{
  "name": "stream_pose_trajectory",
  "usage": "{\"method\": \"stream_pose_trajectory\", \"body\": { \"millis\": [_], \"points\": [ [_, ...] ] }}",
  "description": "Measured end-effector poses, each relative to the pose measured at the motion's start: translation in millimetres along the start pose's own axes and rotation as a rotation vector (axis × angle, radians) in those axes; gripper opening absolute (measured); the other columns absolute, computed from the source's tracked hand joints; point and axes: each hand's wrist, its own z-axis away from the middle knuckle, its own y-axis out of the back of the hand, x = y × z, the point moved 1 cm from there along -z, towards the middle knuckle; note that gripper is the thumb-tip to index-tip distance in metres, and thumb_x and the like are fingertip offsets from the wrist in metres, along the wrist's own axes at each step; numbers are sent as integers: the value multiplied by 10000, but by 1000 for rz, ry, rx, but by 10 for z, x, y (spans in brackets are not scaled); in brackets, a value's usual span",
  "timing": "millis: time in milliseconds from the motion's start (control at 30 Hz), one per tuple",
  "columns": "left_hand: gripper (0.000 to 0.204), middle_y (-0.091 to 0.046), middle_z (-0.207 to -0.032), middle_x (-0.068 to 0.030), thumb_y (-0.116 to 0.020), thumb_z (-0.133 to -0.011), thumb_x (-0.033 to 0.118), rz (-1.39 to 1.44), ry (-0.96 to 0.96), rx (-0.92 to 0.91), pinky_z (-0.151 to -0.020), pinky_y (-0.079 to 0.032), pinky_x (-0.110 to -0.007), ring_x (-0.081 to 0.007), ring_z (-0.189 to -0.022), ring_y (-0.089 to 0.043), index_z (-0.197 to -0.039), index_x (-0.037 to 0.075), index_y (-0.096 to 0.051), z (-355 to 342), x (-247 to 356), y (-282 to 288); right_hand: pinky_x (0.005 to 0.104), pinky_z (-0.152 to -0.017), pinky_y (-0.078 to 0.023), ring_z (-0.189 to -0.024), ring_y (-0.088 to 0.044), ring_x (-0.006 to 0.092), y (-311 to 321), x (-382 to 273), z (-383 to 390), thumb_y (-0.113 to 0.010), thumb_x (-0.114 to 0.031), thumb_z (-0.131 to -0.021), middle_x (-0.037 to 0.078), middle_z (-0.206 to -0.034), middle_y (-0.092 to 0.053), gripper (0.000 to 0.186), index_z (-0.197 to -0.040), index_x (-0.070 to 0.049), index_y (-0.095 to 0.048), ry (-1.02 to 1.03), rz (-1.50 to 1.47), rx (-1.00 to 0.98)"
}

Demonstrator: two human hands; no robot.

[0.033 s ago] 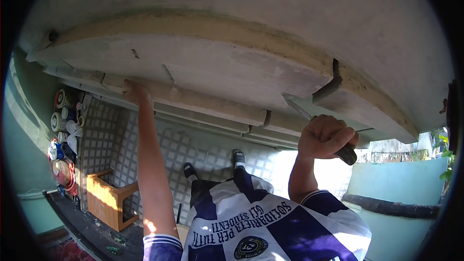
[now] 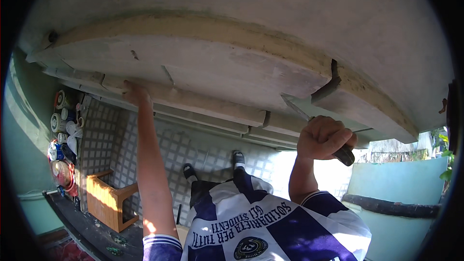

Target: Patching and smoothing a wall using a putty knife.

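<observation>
My right hand (image 2: 323, 139) is closed in a fist around a pointed trowel (image 2: 298, 107) with a narrow metal blade and a dark handle. The handle's butt sticks out below the fist. The blade points up and left, its tip at or close to the pale plastered wall face (image 2: 227, 75), beside a dark notch (image 2: 326, 91); I cannot tell whether it touches. My left arm reaches up, and my left hand (image 2: 138, 94) grips the lower ledge (image 2: 203, 102) with fingers bent over its edge. Some of those fingers are hidden.
A curved yellowish ledge (image 2: 203, 25) runs above. An orange wooden stool (image 2: 107, 203) stands at lower left, near several tubs and bottles (image 2: 59, 123) along the green wall (image 2: 29, 130). My feet in sandals are on the checked tile floor (image 2: 166, 147). A pale green low wall (image 2: 401, 179) stands at right.
My right hand and the trowel have shifted very slightly left. My left hand keeps its hold on the ledge.
</observation>
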Motion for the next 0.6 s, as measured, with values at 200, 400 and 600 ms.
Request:
{"method": "stream_pose_trajectory", "body": {
  "millis": [200,400,600],
  "points": [
    [856,-477,-1292,-347,-489,-935,569,21,-5,-30,-973,-491,-496,-435,-1124,-568,-1348,-154,-292,-101,-35,30,239,-311,-245,-361,-275,73,87,50,-12,-406,-227,-1045,1,-514,-344,245,-848,-151,-282,-72,-128,105],
    [833,-472,-1292,-347,-475,-948,547,25,11,-46,-978,-493,-489,-433,-1133,-563,-1356,-152,-280,-91,-30,36,252,-332,-278,-375,-303,75,49,22,39,-447,-173,-1031,6,-508,-362,244,-849,-130,-290,-31,-115,36],
    [832,-447,-1316,-344,-499,-944,535,51,33,-46,-965,-516,-468,-413,-1134,-565,-1354,-153,-276,-45,0,36,235,-329,-269,-372,-296,69,43,114,73,-413,-203,-1043,3,-508,-349,243,-843,-147,-287,-85,10,-39]
  ]
}}
